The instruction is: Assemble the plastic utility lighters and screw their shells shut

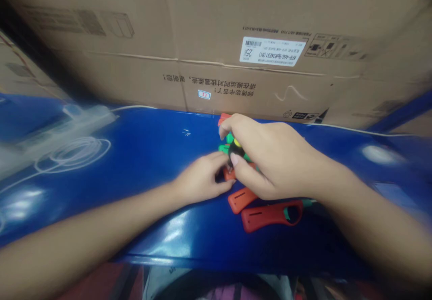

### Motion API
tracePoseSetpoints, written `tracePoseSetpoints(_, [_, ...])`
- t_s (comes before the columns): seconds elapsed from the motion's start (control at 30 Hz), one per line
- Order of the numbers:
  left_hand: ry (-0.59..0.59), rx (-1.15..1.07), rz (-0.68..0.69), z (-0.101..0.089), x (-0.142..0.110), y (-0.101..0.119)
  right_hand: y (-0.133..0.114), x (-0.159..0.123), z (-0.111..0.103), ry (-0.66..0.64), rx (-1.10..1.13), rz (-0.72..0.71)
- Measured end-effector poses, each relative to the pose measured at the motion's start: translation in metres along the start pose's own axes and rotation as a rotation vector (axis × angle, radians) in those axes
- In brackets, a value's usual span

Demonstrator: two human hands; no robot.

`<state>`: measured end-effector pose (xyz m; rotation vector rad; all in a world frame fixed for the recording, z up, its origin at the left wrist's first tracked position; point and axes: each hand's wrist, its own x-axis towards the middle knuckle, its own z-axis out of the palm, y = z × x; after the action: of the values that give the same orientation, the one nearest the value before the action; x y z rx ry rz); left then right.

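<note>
My right hand [270,156] is closed around a stubby screwdriver [235,149] with a black handle and a yellow end. The screwdriver's metal tip points down at an orange lighter handle [230,173]. Fingers of my left hand [202,176] pinch the left end of that orange lighter. Closer to me lie an orange lighter [241,199], partly under my right hand, and a red long-necked lighter [270,216] with a green trigger. Beyond my fingers, green pieces [224,148] and a red piece [224,118] show only in part.
A large cardboard box [202,34] with upside-down print stands along the back of the blue table [145,156]. At left, a coiled white cable [76,154] lies beside a pale power strip [64,131]. The table's front edge is near my body.
</note>
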<state>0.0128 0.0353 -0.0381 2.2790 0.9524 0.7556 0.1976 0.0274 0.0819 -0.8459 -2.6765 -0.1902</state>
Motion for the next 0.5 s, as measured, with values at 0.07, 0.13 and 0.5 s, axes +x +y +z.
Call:
tracePoseSetpoints(0.07, [0.001,0.011,0.001,0.0002,-0.0001,-0.0004,-0.0010,0.0001,-0.0017,-0.036,-0.029,0.018])
tracePoseSetpoints(0.13, [-0.001,0.022,0.004,-0.0003,-0.0004,-0.0007,-0.0017,0.0002,-0.0030,-0.061,-0.058,0.025])
tracePoseSetpoints(0.5, [-0.014,-0.008,-0.004,-0.0012,0.0001,0.0010,-0.0022,0.0001,-0.0037,-0.042,-0.070,0.023])
